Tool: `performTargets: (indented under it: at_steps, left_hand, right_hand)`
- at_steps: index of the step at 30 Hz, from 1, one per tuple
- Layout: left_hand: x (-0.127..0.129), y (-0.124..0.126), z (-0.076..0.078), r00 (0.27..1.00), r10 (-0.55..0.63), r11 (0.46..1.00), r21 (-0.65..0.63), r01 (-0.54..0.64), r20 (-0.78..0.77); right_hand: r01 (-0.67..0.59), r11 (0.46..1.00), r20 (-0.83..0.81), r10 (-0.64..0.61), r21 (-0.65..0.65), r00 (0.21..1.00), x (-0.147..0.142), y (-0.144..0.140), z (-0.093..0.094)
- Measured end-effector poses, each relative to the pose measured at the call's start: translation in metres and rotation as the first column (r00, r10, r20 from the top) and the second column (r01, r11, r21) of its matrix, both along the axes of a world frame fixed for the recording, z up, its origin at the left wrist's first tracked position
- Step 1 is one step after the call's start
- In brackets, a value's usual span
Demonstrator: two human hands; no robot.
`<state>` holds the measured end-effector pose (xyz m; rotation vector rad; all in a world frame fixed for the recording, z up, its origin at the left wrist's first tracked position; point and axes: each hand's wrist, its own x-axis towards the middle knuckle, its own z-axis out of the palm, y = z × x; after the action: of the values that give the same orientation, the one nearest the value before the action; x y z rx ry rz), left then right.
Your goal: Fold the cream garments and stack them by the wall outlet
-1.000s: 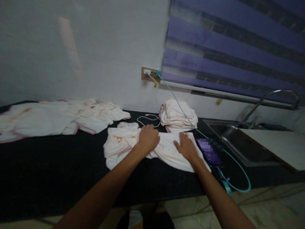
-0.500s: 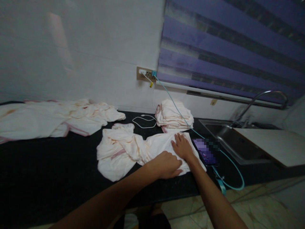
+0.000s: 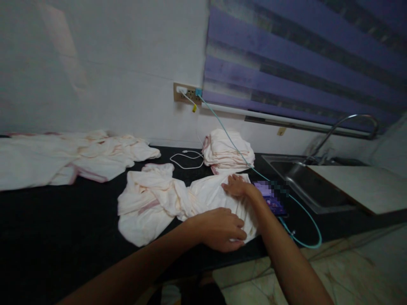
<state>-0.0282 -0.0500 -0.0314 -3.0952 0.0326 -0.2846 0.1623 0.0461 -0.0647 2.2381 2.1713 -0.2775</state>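
Note:
A white cloth with pinkish trim (image 3: 206,190) lies on the dark counter, its left part bunched and its right part spread out. My left hand (image 3: 222,228) is at the near edge of the spread part, fingers curled down onto the fabric; their tips are partly hidden. Farther back, my right hand (image 3: 237,185) rests on the same cloth near its far right corner, with fingers apart. Creases run through the fabric beside and below my right hand. A stack of folded white cloths (image 3: 227,150) stands just behind.
More loose white cloths (image 3: 63,159) lie along the wall at left. A phone-like device (image 3: 270,199) with a teal cable (image 3: 313,220) sits right of the cloth. A white cable (image 3: 187,167) coils behind. Farther right are a sink (image 3: 305,186) and a pale board (image 3: 362,186).
My left hand has shifted slightly toward the counter's front edge, its fingers more curled. My right hand has turned on the cloth, and the right part is more creased. The camera view has shifted a little.

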Motion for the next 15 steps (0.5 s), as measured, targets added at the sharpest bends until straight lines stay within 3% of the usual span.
performTargets:
  at_steps: [4,7,11,15]
  left_hand:
    - [-0.003,-0.001,0.002,0.999,0.011,0.999,-0.039,-0.013,-0.047]
    - [-0.003,-0.003,0.004,0.994,0.087,0.996,-0.006,-0.087,-0.06]
    - [0.004,-0.006,0.003,0.972,0.233,0.972,0.036,-0.232,-0.014]
    - [0.013,-0.012,-0.001,0.969,0.228,0.973,0.011,-0.23,0.093]
  right_hand:
    - [0.076,0.984,-0.021,-0.074,0.159,0.997,-0.003,0.0,-0.004]
    - [0.098,0.959,-0.047,-0.088,0.267,0.995,-0.003,-0.004,-0.009]
    - [0.098,0.957,-0.037,-0.092,0.272,0.995,-0.006,-0.003,-0.011]
    - [0.094,0.984,-0.042,-0.089,0.148,0.995,-0.006,0.006,-0.006]
